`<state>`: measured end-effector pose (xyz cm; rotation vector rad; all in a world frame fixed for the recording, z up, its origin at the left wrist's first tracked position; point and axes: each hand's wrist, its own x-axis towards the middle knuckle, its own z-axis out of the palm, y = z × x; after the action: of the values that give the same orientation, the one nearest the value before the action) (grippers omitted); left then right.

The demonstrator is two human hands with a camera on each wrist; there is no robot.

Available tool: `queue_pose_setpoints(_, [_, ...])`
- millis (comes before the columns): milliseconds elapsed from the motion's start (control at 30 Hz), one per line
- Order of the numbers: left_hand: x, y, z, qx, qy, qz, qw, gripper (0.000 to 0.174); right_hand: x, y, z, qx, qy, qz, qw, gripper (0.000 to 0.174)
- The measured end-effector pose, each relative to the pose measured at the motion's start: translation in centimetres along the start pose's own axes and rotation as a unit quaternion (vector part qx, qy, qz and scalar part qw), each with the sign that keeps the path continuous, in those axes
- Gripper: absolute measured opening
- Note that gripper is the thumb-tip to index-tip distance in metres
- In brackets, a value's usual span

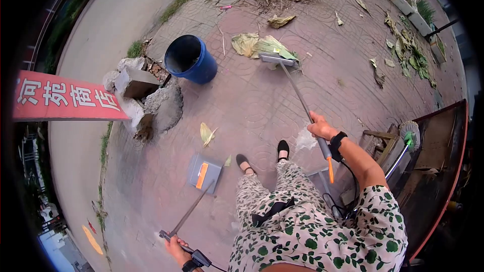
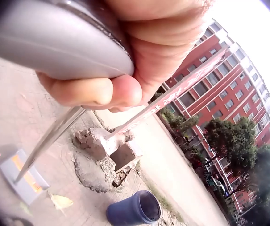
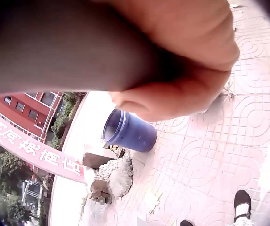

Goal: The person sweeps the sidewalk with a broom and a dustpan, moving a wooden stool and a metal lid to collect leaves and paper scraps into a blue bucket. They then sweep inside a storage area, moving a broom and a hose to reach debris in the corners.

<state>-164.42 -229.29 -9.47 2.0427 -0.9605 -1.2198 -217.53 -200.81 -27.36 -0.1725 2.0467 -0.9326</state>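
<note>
On paving, broom head beyond right grip, curled round its handle, dustpan beyond left grip, clasping its pole

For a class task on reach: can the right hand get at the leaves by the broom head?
Probably yes, using the broom: the right hand grips its handle, the head is at the leaves, and nothing visible blocks it.
</note>
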Motion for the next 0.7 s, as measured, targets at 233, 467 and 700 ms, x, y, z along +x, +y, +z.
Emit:
queue_pose_setpoints(233, [-2.1,0.1,-0.5,-0.014,0.026,-0.028,0.999,0.028,-5.7,-3.9,0.0,0.208,-0.203,0.121,0.949,0.079])
queue_pose_setpoints(467, [0.6,-0.1,-1.1,-0.021,0.027,-0.062,0.997,0.022,-4.4,-3.2,12.7,0.372,-0.453,0.358,0.727,0.039])
queue_pose_setpoints(700, [4.5,-0.9,-2.1,0.002,-0.016,-0.059,0.998,0.015,4.1,-5.1,23.2,0.409,-0.507,0.272,0.709,0.009])
